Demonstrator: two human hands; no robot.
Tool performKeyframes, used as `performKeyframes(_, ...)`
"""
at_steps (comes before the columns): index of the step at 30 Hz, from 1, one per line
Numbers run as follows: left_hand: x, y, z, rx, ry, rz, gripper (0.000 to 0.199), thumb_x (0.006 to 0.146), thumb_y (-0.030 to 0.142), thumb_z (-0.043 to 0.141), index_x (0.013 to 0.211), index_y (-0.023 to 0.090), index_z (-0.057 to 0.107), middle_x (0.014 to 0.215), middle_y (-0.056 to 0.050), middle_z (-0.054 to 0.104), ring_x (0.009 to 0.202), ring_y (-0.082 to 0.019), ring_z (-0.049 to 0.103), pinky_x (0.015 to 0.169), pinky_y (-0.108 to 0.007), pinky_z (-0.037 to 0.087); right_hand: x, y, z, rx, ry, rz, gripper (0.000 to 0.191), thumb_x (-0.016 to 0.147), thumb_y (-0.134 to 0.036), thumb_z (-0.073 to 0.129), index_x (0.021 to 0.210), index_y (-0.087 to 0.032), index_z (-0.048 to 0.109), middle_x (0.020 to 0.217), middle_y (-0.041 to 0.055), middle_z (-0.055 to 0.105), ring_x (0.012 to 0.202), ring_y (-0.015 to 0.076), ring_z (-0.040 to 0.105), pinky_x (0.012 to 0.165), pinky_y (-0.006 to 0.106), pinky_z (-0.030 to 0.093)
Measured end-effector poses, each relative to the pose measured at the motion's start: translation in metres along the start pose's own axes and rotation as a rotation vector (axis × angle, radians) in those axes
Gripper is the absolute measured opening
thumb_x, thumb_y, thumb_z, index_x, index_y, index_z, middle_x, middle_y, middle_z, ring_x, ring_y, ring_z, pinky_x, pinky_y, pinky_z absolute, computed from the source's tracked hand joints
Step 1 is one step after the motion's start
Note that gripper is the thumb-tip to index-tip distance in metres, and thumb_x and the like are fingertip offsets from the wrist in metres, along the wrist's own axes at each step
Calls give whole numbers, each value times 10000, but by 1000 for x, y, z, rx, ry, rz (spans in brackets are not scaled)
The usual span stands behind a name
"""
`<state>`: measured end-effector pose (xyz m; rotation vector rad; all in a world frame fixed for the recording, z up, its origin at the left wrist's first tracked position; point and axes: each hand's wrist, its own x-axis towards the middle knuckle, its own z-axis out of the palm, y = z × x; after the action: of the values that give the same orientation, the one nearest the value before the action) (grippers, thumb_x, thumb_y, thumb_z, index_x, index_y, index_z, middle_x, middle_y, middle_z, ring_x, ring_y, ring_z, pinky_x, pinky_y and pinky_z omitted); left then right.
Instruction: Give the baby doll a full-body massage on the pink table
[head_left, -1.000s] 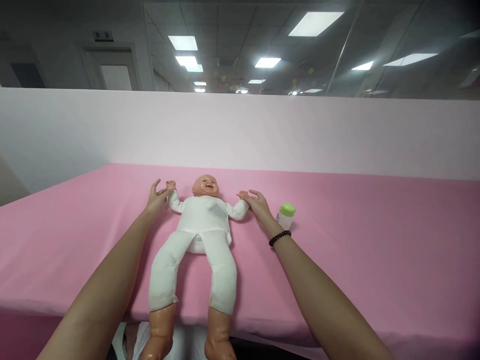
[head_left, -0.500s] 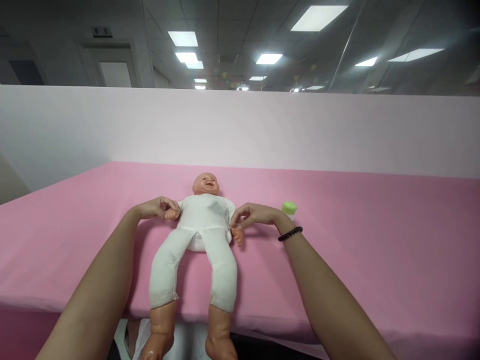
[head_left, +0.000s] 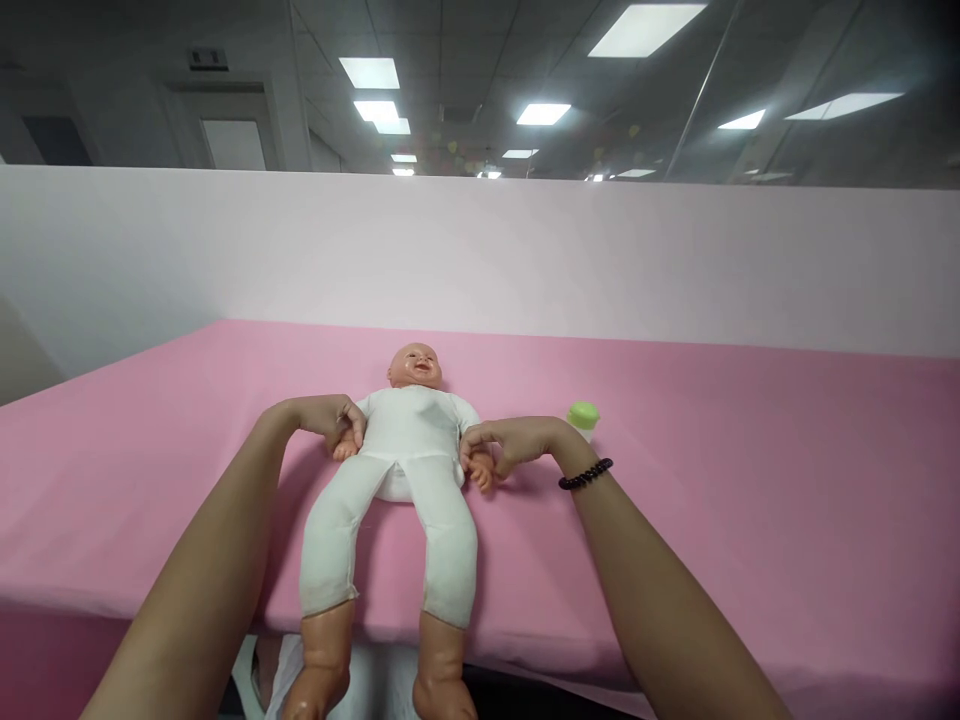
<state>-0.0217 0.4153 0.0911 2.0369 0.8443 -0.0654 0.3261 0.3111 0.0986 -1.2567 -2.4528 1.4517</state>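
Observation:
A baby doll [head_left: 412, 430] with a white cloth body lies face up, its head away from me and its feet past the near table edge. My left hand [head_left: 330, 418] is closed around the doll's arm at the left, near the wrist; the small plastic hand shows below my fingers. On the other side, my right hand [head_left: 514, 442] grips the doll's other arm at the wrist between thumb and fingers, with the doll's fingers showing underneath. A dark beaded bracelet [head_left: 586, 474] is on my right wrist.
The doll rests on a pink padded table [head_left: 712, 500]. Just behind my right wrist stands a small container with a green lid [head_left: 583, 414]. A white partition [head_left: 480, 255] runs along the far side, with glass above it.
Both my hands have shifted their hold on the doll's wrists, the right moving slightly lower. The doll's arm at the right has moved slightly outward.

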Motion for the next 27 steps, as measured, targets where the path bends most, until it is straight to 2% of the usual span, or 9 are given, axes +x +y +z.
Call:
performKeyframes(3, -1, -17, -2, -234, 176, 203, 379, 525, 64, 725, 869, 213, 775, 914, -39, 728, 886, -193, 640, 758, -261, 510, 3, 5, 0, -78, 44, 53, 397, 585, -19, 680, 950, -174, 675, 967, 19, 643, 870, 173, 616, 712, 249, 487)
performKeyframes(7, 13, -40, 0, -728, 793, 406, 469, 628, 259, 833, 1071, 234, 682, 1098, -65, 687, 986, -188, 641, 834, -292, 526, 3, 17, -3, 63, 217, -147, 358, 664, -149, 777, 1001, -195, 664, 969, 15, 654, 955, 185, 615, 851, 290, 493)
performKeyframes(9, 25, -46, 1, -840, 1086, 429, 584, 666, 318, 831, 1188, 274, 574, 1136, -59, 666, 996, -174, 646, 836, -299, 532, 5, 24, -5, 250, 459, -259, 399, 741, -236, 770, 1114, -223, 627, 1096, 35, 661, 1075, 197, 609, 944, 318, 480)
performKeyframes(12, 42, -47, 3, -797, 1300, 375, 644, 712, 373, 794, 1254, 326, 450, 1132, -44, 653, 930, -172, 662, 784, -314, 542, 16, 36, -6, 552, 890, -332, 592, 794, -399, 761, 1301, -281, 479, 1254, 72, 637, 1142, 219, 616, 957, 372, 495)
performKeyframes(14, 49, -45, 6, -628, 1349, 355, 460, 776, 412, 713, 1172, 288, 514, 1177, -56, 641, 947, -177, 653, 810, -320, 531, 27, 44, -6, 638, 1054, -352, 626, 809, -466, 732, 1321, -296, 417, 1225, 89, 666, 1106, 236, 643, 904, 393, 517)
performKeyframes(16, 54, -42, 10, -447, 1361, 299, 291, 843, 434, 601, 1059, 239, 591, 1191, -63, 645, 998, -188, 632, 879, -326, 503, 36, 51, -6, 624, 1138, -350, 490, 826, -496, 679, 1216, -266, 490, 1235, 108, 669, 1125, 253, 637, 876, 391, 521)
performKeyframes(19, 56, -39, 17, -270, 1273, 151, 329, 894, 483, 482, 1009, 220, 641, 1136, -57, 673, 1036, -215, 611, 943, -346, 459, 45, 61, -6, 498, 1223, -238, 292, 871, -446, 544, 1039, -215, 605, 1286, 106, 647, 1195, 242, 593, 940, 377, 488)
performKeyframes(24, 48, -39, 22, -15, 1025, -69, 451, 910, 584, 390, 937, 249, 691, 1036, -36, 716, 1025, -261, 618, 963, -400, 443, 46, 78, -2, 130, 1173, 187, 389, 923, -448, 426, 1110, -232, 690, 1170, 78, 698, 1152, 266, 579, 1024, 421, 403)
performKeyframes(27, 47, -44, 20, 6, 995, -128, 423, 894, 580, 419, 879, 278, 715, 1003, -18, 734, 1057, -278, 623, 994, -424, 434, 44, 84, -1, 9, 1156, 278, 418, 924, -482, 425, 1044, -227, 735, 1098, 99, 714, 1146, 296, 564, 1031, 446, 388)
